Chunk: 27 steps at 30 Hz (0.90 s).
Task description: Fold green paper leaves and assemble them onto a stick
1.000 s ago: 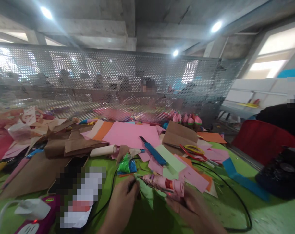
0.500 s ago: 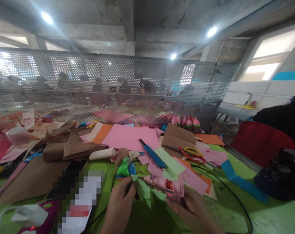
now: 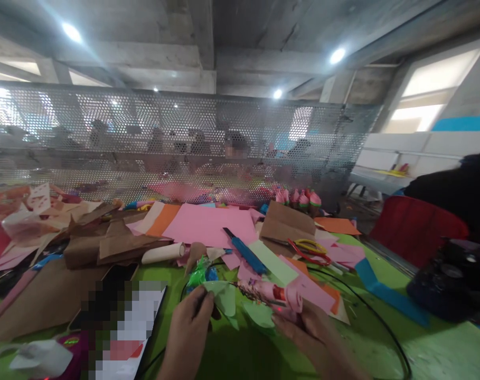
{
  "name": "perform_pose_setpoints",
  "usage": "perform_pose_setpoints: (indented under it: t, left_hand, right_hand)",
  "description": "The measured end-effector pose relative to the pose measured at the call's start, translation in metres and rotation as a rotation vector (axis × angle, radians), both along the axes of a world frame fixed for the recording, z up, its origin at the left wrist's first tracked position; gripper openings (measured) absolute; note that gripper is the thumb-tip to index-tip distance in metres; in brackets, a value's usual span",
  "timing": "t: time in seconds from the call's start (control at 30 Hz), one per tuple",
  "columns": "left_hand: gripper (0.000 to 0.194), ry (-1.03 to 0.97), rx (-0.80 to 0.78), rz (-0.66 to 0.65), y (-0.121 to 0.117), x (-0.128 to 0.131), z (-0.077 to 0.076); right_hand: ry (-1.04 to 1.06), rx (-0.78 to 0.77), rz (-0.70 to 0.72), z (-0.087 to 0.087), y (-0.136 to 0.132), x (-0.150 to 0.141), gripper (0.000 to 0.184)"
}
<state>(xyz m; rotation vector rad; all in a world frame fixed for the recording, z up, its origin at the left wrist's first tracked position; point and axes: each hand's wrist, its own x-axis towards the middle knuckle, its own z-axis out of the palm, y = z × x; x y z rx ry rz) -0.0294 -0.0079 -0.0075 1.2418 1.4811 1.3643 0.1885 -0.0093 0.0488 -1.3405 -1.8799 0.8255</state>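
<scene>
My left hand is closed in a pinch on a small pale green paper piece, held just above the green table. My right hand is wrapped round a pink patterned glue gun, whose nozzle points left toward the green piece. A black cord runs from the gun across the table to the right.
Pink, orange, green and brown paper sheets cover the table, with a blue cutter, scissors, a white roll and a phone. A perforated metal screen stands behind. A red chair is at the right.
The green paper piece has risen and turned flatter in my left hand. The glue gun has stayed close beside it. The view has drifted slightly left and down.
</scene>
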Motion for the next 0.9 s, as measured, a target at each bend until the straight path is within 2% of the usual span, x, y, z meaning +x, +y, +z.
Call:
perform_pose_setpoints:
  t: [0.2, 0.37, 0.6, 0.73, 0.9]
  left_hand:
    - [0.030, -0.031, 0.013, 0.000, 0.002, 0.000, -0.003]
    - [0.032, -0.020, 0.010, -0.006, 0.003, 0.001, -0.002]
    - [0.035, -0.128, 0.002, 0.049, -0.003, 0.002, 0.016]
    - [0.033, -0.130, 0.011, 0.066, -0.002, 0.002, 0.017]
    - [0.032, -0.103, 0.010, 0.065, -0.003, 0.000, 0.017]
  right_hand:
    - [-0.064, 0.023, 0.005, 0.007, -0.003, -0.002, 0.028]
    - [-0.092, 0.056, -0.003, 0.000, -0.003, 0.000, 0.025]
    - [0.014, -0.004, 0.005, 0.006, -0.002, 0.000, 0.026]
    - [0.062, -0.013, 0.019, 0.001, -0.001, 0.001, 0.026]
    - [0.150, -0.013, -0.057, -0.001, 0.002, 0.011, 0.028]
